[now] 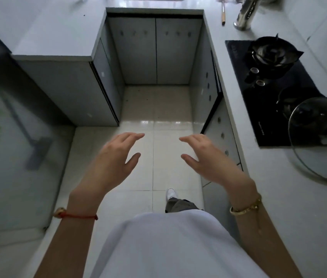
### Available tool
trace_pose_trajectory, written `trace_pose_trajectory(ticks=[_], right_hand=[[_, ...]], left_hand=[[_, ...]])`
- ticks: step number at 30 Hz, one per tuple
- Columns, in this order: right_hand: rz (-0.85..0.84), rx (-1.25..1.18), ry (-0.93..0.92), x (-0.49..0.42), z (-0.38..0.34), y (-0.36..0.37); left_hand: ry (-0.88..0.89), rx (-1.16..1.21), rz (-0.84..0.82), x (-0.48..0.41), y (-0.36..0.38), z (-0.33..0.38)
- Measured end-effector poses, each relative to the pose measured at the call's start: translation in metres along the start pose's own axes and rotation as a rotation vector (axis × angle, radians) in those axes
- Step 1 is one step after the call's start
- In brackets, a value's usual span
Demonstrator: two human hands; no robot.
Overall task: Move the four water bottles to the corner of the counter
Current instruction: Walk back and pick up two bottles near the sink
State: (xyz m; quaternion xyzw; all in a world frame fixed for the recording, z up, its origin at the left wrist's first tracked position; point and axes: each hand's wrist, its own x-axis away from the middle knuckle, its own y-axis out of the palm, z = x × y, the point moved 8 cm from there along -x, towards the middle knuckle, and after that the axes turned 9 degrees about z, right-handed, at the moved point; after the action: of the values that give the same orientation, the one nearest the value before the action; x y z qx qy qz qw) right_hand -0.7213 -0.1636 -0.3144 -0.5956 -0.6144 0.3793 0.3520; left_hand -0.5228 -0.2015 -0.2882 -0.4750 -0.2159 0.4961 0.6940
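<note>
No water bottle shows in the head view. My left hand (114,157) and my right hand (206,157) are both held out in front of me over the tiled floor (158,121), palms facing each other, fingers apart, holding nothing. A red string bracelet sits on my left wrist and a gold bracelet on my right. The white counter (278,187) runs along my right, across the far end and back down the left side.
A black gas hob (268,93) lies in the right counter, with a glass lid (323,137) leaning near it. A steel cylinder (245,13) and a wooden-handled utensil (223,15) stand at the far right. Grey cabinet doors (156,51) close the far end.
</note>
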Motion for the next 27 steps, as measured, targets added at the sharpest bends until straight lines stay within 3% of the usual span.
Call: trace_pose_trajectory(ticks=[12, 27], right_hand=[[-0.074, 0.052, -0.246, -0.168, 0.032, -0.035], [-0.135, 0.045, -0.266, -0.349, 0.065, -0.022]], left_hand=[[-0.164, -0.003, 0.103, -0.131, -0.005, -0.019], [-0.216, -0.021, 0.102, -0.281, 0.012, -0.1]])
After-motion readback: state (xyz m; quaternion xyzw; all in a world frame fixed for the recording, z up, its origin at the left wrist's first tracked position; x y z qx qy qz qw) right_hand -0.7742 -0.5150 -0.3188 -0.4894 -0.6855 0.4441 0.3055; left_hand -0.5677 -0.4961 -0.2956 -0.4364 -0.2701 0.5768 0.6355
